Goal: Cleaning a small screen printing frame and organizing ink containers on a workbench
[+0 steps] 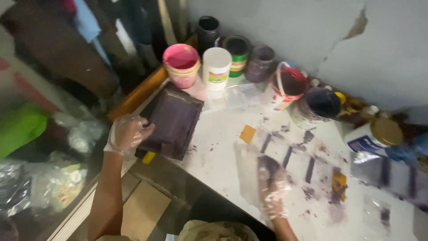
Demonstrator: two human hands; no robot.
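Nearest the camera, at the near edge of the white, ink-stained counter, the right hand wears a thin clear glove and lies flat, fingers spread, on a transparent sheet smeared with dark purple ink. It presses rather than grips; nothing is closed in it. Just beyond it, several dark purple ink strokes and a small orange card lie on the counter, with an orange-stained piece further to the right.

At the counter's left edge, the left hand, also gloved, has its fingers curled over the near left corner of a dark rectangular frame, which lies tilted with part of it overhanging the edge. A small yellow piece shows beneath its near corner.

Along the far edge by the cracked wall stand open containers: a pink tub, a white jar, a green-banded can, a black pot, a purple-stained jar, a red-inked bucket and a dark-filled pot. A gold-lidded jar sits at the right.

The risks, as I judge them: the overhanging frame could slip off the left edge if the hold loosens, and the wet ink under the right glove could smear across the sheet or spread onto clean counter. An elbow swung toward the far edge could tip an open pot.
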